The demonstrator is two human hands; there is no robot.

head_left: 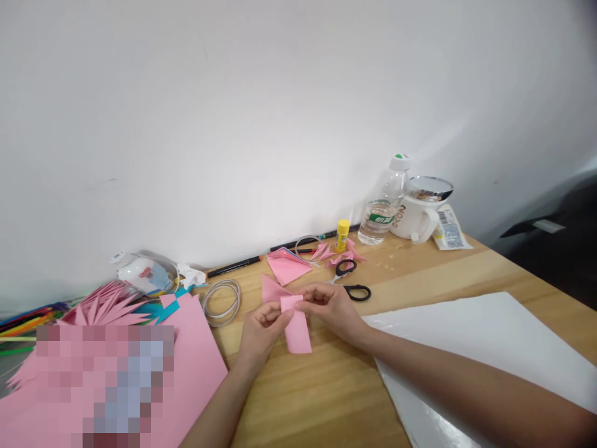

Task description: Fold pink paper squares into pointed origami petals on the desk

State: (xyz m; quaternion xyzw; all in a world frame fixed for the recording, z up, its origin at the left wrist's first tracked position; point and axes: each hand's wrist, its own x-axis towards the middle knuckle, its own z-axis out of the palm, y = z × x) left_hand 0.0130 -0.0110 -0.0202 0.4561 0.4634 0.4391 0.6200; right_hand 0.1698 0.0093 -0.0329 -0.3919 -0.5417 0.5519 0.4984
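While the left hand (pixel 265 325) and right hand (pixel 332 310) pinch the pink paper strip (pixel 298 335) between them, its lower end extends below that grip, with scissors (pixel 368 293) beyond and right of it, a coiled cable (pixel 238 300) left

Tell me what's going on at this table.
A person's left hand and right hand are holding a small piece of pink paper above the wooden table. Scissors lie just beyond the right hand, and a yellow glue stick stands farther back. Larger pink paper lies to the left.
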